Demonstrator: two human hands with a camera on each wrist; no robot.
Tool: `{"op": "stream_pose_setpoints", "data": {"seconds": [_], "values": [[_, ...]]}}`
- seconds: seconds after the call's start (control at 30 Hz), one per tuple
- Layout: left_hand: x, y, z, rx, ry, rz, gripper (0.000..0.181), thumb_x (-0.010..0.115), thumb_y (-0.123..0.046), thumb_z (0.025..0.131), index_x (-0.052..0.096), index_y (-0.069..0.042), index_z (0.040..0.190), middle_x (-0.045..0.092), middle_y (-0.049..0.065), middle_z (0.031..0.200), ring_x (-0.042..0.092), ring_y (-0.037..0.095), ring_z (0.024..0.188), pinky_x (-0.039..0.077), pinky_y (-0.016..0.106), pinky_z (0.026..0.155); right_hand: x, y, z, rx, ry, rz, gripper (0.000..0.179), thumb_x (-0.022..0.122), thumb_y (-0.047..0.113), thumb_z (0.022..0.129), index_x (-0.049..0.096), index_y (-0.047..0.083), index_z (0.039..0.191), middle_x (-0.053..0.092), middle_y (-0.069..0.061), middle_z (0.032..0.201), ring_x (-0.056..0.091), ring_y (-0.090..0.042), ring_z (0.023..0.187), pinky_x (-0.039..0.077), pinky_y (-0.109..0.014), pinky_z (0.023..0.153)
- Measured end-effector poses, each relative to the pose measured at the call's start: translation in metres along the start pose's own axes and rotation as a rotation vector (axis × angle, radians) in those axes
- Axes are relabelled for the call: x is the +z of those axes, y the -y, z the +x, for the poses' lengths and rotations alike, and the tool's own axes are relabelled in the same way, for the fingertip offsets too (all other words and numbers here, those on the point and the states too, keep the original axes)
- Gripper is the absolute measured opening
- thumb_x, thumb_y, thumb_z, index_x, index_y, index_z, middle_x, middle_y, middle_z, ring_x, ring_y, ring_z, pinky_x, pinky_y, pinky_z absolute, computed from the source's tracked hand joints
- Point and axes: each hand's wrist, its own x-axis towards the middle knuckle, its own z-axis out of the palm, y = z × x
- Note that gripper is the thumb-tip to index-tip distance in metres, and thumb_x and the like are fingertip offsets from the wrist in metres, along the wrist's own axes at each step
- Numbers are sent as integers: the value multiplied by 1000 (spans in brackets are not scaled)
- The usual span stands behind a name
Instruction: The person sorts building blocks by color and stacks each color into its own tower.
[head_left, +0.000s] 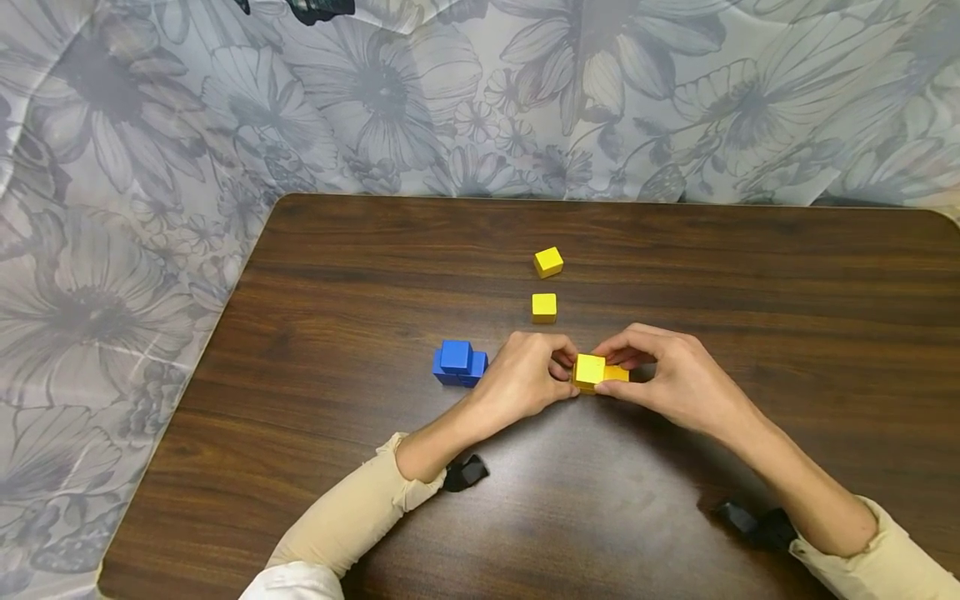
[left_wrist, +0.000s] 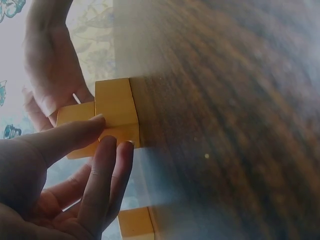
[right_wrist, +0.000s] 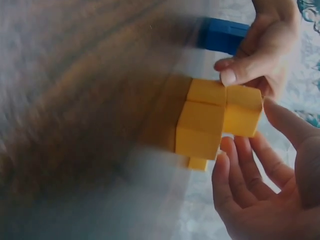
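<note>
Three yellow cubes stand together between my hands: an upper cube (head_left: 590,369) sits on the left end of a lower pair, whose right cube (head_left: 617,373) shows beside it. My left hand (head_left: 525,371) pinches the left side of this stack low down, thumb in front and fingers behind. With thumb and fingertips, my right hand (head_left: 678,379) holds the upper cube at its front and back. In the right wrist view the lower cube (right_wrist: 200,127) rests on the table. Left of my left hand stands a stack of blue cubes (head_left: 455,357), one on top.
Two loose yellow cubes, a near one (head_left: 544,307) and a farther one (head_left: 548,262), lie behind the hands. The brown wooden table (head_left: 360,267) ends at a floral cloth (head_left: 375,100) at the back and left. Black wrist devices (head_left: 467,472) hang by both forearms.
</note>
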Motion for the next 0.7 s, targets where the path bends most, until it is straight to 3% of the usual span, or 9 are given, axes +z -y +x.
{"op": "stream_pose_setpoints", "data": {"seconds": [0.33,0.7], "values": [[-2,1,1,7,-17,16,27,86,-8,77,72,-8,101,72,0,95,64,-3,73,50,8,63,-20,1,22,35,-63,-15,23,82,15,83,73,14,105,72,3,97,65,-9,83,53,-20,73],[0,1,1,9,-13,16,26,86,-7,77,73,-8,100,73,-1,94,64,-5,72,49,8,63,-18,-9,58,1,-53,-11,21,81,14,85,73,11,104,72,0,98,65,-11,82,52,-19,74]]}}
